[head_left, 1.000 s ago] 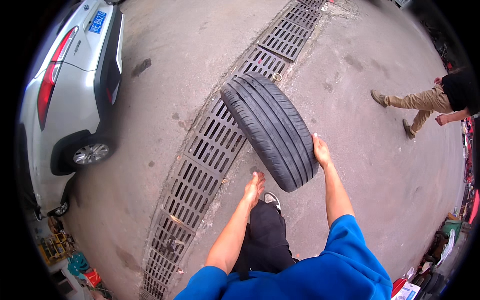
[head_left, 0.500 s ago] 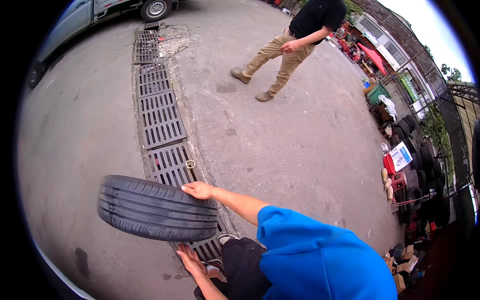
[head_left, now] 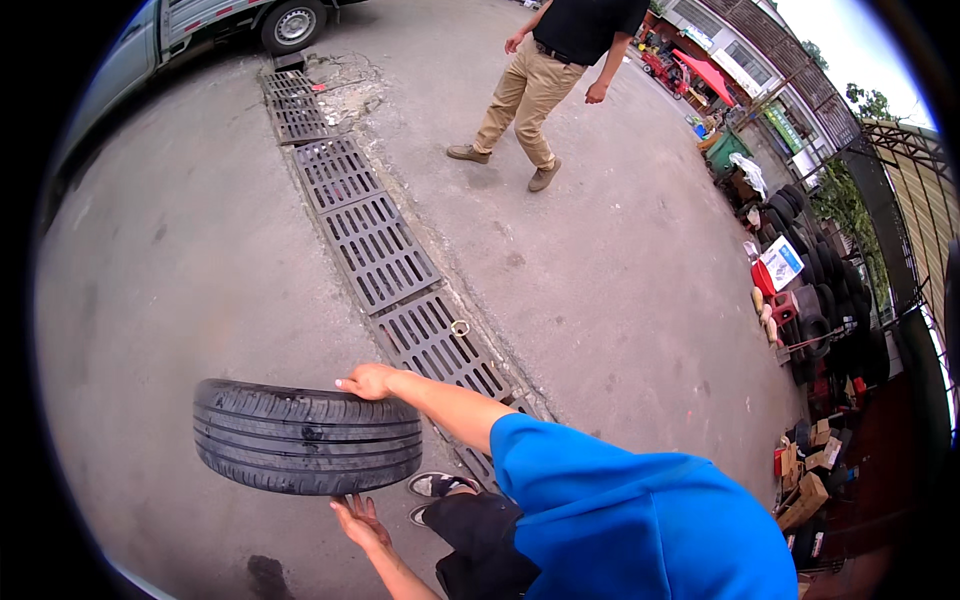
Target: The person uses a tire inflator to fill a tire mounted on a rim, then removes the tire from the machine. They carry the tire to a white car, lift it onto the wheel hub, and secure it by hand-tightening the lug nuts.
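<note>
A worn black car tyre is between my hands, its grooved tread facing up toward me. My right hand grips its upper edge in the picture, the fingertips curled over the sidewall. Against the opposite edge rests my left hand, palm up with fingers spread and some fingertips tucked behind the rubber. The tyre is beside the drain grates, over bare pavement. Whether it touches the ground is hidden.
A person in tan trousers stands ahead on the pavement. A pickup truck is parked at the upper left. Along the right are stacked tyres, a red bucket and cardboard boxes. A ring lies on one grate.
The tyre has moved off the grates onto the pavement side, with both hands following it. My view has turned, so the grates slant more. The other person has changed stance and lowered an arm.
</note>
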Demonstrator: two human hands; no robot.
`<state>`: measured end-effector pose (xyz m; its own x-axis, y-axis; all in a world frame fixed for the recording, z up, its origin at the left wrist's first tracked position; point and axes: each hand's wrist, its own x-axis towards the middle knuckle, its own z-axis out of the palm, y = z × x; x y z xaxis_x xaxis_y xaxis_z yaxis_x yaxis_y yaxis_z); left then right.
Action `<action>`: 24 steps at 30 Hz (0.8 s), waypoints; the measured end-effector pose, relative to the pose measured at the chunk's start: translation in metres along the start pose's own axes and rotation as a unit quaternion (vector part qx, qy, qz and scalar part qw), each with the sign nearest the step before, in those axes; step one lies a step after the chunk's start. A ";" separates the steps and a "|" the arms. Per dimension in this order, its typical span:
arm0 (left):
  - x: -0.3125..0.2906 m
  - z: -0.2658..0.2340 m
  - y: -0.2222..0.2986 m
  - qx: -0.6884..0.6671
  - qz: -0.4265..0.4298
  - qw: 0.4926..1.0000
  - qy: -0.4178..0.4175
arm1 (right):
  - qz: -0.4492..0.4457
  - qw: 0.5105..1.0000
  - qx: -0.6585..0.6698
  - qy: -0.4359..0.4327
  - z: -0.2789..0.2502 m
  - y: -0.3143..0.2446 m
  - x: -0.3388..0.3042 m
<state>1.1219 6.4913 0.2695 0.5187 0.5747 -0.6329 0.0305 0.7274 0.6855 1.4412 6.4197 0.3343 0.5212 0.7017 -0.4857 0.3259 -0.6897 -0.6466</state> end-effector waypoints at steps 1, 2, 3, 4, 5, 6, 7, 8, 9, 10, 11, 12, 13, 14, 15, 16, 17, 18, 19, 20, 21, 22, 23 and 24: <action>0.009 -0.016 0.022 -0.018 -0.022 1.000 -0.009 | -0.012 0.999 -0.039 -0.029 0.003 -0.031 0.014; 0.016 -0.038 0.040 -0.040 -0.027 0.999 0.003 | -0.024 0.998 -0.036 -0.035 0.004 -0.057 0.024; 0.024 -0.044 0.050 -0.003 -0.033 0.999 0.003 | -0.042 0.998 -0.031 -0.033 0.011 -0.068 0.038; 0.035 -0.055 0.051 0.029 -0.049 0.998 0.000 | -0.051 0.997 -0.019 -0.056 0.015 -0.074 0.050; 0.038 -0.060 0.057 0.072 -0.062 0.995 -0.002 | -0.037 0.997 0.011 -0.071 0.031 -0.077 0.051; 0.050 -0.054 0.066 0.079 -0.076 0.994 0.022 | -0.028 0.997 0.023 -0.064 0.021 -0.086 0.072; 0.070 -0.056 0.076 0.077 -0.071 0.994 0.035 | -0.009 0.998 0.018 -0.056 0.031 -0.086 0.096; 0.095 -0.069 0.090 0.063 -0.046 0.996 0.046 | -0.054 0.998 0.019 0.001 0.046 -0.103 0.124; 0.104 -0.076 0.118 0.062 -0.050 0.995 0.066 | -0.078 0.997 0.024 0.000 0.058 -0.126 0.149; 0.121 -0.080 0.153 0.059 -0.053 0.994 0.075 | -0.100 0.995 0.026 0.008 0.062 -0.163 0.177; 0.145 -0.100 0.188 0.040 -0.013 0.995 0.092 | -0.120 0.992 0.034 -0.010 0.073 -0.206 0.213; 0.148 -0.112 0.197 0.013 0.002 0.993 0.115 | -0.119 0.991 0.034 -0.044 0.080 -0.240 0.229; 0.163 -0.119 0.212 -0.011 0.032 0.992 0.124 | -0.127 0.990 0.032 -0.060 0.082 -0.270 0.249; 0.174 -0.133 0.230 -0.051 0.053 0.989 0.128 | -0.129 0.989 0.025 -0.071 0.091 -0.292 0.268; 0.190 -0.152 0.255 -0.080 0.049 0.986 0.136 | -0.144 0.987 0.019 -0.073 0.099 -0.325 0.292; 0.214 -0.158 0.280 -0.110 0.031 0.983 0.141 | -0.145 0.986 0.011 -0.078 0.101 -0.345 0.326; 0.235 -0.162 0.304 -0.104 0.057 0.982 0.148 | -0.159 0.984 0.005 -0.076 0.101 -0.363 0.359; 0.257 -0.180 0.320 -0.118 0.068 0.980 0.144 | -0.150 0.984 0.018 -0.098 0.108 -0.387 0.388; 0.274 -0.198 0.334 -0.130 0.075 0.979 0.140 | -0.135 0.983 0.031 -0.121 0.115 -0.413 0.411; 0.287 -0.214 0.347 -0.142 0.083 0.977 0.137 | -0.148 0.980 0.040 -0.128 0.123 -0.435 0.427; 0.302 -0.220 0.365 -0.166 0.085 0.968 0.168 | -0.164 0.977 0.047 -0.130 0.128 -0.463 0.447; 0.311 -0.229 0.384 -0.182 0.079 0.968 0.154 | -0.156 0.978 0.070 -0.118 0.135 -0.483 0.461; 0.339 -0.249 0.415 -0.168 0.074 0.973 0.142 | -0.162 0.976 0.094 -0.110 0.142 -0.516 0.499; 0.334 -0.247 0.445 -0.159 0.031 0.978 0.134 | -0.131 0.979 0.113 -0.110 0.142 -0.517 0.504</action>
<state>1.0978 7.0996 0.2748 0.2674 0.6684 -0.6941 -0.2839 0.7430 0.6061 1.4233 7.1553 0.3406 0.2530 0.8877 -0.3847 0.2306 -0.4415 -0.8671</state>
